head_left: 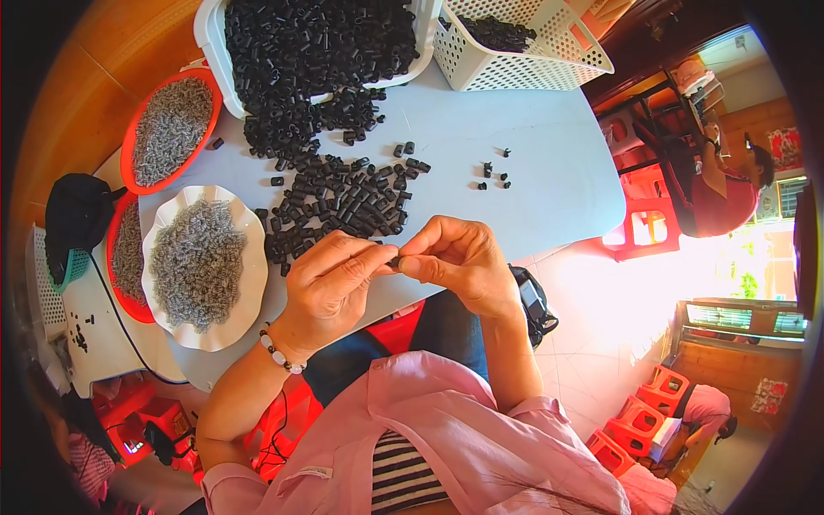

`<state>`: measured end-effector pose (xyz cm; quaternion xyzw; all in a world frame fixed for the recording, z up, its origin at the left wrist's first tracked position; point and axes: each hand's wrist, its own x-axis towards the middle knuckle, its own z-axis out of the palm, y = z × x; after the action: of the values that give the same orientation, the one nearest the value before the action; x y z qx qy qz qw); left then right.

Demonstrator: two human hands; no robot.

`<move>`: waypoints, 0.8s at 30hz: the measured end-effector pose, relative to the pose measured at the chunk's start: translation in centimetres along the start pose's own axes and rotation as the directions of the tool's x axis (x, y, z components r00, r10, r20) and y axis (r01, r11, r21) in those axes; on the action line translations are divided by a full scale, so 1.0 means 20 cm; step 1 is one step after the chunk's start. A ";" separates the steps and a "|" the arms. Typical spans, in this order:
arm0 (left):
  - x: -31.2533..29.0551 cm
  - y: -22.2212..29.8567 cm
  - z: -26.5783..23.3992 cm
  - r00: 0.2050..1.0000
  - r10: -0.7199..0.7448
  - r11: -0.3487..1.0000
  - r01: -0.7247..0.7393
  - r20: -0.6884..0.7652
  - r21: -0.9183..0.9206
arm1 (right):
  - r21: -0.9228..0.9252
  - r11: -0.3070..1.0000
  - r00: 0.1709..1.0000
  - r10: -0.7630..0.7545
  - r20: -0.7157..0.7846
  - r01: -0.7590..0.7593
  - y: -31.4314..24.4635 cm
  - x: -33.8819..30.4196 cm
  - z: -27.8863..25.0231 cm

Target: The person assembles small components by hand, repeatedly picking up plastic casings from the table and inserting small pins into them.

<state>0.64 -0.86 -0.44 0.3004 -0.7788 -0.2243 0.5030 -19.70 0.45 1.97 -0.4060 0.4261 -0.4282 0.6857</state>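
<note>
My left hand (335, 283) and my right hand (459, 268) meet above the near edge of the pale table, fingertips pinched together. Between them is a small black plastic piece (395, 262), mostly covered by the fingers. Just beyond my hands spreads a loose heap of short black plastic tubes (343, 197). It runs back to a white tub (206, 43) filled with more of them. Left of my left hand stands a white wavy-rimmed bowl (249, 300), full of small silvery coils that look like springs.
Two red bowls (215, 107) of similar coils stand at the left. A white perforated basket (524, 75) with black parts is at the back. Several tiny black pieces (487, 167) lie on the table's right. Red stools (644, 227) and other people are to the right.
</note>
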 end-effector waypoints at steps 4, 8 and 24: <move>-0.01 0.01 -0.01 0.999 0.009 1.000 -0.008 0.031 -0.017 | 0.068 0.998 1.000 0.016 0.011 -0.017 0.02 -0.01 -0.01; -0.01 0.02 0.00 1.000 0.018 1.000 -0.018 0.023 -0.006 | 0.055 0.998 0.999 0.027 0.017 -0.028 0.03 -0.02 -0.01; -0.03 0.01 0.02 0.993 0.087 0.995 -0.090 0.075 0.042 | -0.066 0.998 0.984 -0.001 -0.179 -0.011 0.04 -0.10 0.04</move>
<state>0.52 -0.23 -0.88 0.2685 -0.8142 -0.1949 0.4764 -19.22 2.68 1.95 -0.3876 0.5011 -0.4465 0.6319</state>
